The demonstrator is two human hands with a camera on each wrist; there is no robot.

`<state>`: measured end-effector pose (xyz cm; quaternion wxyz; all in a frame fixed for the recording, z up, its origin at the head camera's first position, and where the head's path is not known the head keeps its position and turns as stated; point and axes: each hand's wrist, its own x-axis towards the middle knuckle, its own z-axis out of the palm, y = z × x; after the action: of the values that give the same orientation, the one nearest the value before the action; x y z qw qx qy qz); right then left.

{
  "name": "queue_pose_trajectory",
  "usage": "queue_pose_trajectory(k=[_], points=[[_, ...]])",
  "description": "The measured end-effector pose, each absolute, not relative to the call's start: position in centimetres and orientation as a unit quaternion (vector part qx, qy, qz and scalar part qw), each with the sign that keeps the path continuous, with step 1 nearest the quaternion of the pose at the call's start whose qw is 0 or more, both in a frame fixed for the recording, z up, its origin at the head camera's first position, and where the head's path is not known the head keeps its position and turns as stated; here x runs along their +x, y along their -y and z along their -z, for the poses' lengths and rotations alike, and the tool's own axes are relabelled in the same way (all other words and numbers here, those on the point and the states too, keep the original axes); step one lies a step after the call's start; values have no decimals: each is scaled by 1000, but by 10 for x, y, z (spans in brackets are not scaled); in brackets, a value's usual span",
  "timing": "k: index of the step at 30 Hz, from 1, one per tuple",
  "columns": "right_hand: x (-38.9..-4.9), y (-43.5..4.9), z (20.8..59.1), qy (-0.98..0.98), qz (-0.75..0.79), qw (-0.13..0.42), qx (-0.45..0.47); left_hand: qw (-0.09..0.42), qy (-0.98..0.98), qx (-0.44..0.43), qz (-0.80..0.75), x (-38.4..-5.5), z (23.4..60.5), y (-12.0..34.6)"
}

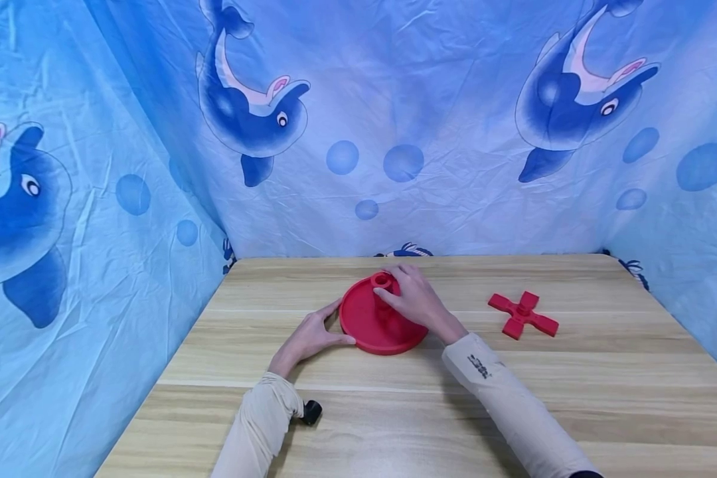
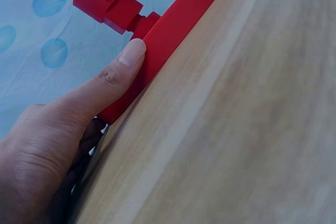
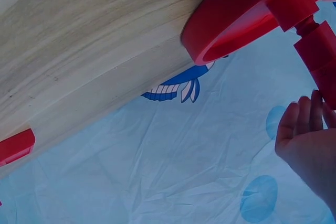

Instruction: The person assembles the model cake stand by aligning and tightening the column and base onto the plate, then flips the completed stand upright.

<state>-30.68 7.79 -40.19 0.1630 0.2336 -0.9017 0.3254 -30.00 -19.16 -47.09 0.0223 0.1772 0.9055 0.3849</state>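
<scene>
A round red tray (image 1: 358, 322) with a raised rim lies on the table, and a red post (image 2: 107, 6) stands up from its middle. The post has a hollow top, and a narrow neck shows between its upper block and its lower block. My left hand (image 1: 311, 337) holds the tray's near left side, thumb against the outer rim and fingers spread round the left edge. From the right, my right hand (image 1: 417, 300) reaches over the tray and grips the post near its top, thumb on the near side.
To the right on the wooden table (image 1: 603, 385) lies a red cross-shaped piece (image 1: 522, 312) with a small raised hub. Blue dolphin-print sheeting (image 1: 358, 99) hangs behind the table and along both sides. A small black object (image 1: 312, 412) sits at the left cuff.
</scene>
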Motion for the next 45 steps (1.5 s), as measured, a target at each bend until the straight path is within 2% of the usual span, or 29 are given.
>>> queue_pose_trajectory(k=[9,20,26,45], points=[[-307,-78,403,896,-321,174,253,20,-909,173,-379,-300,473,191],[-308,-81,403,903,-317,176,229,20,-910,173,-375,-302,472,191],[-308,-82,403,898,-315,171,254,20,-911,172,-373,-302,473,190],[-308,-82,403,900,-319,161,249,21,-910,170,-377,-301,473,191]])
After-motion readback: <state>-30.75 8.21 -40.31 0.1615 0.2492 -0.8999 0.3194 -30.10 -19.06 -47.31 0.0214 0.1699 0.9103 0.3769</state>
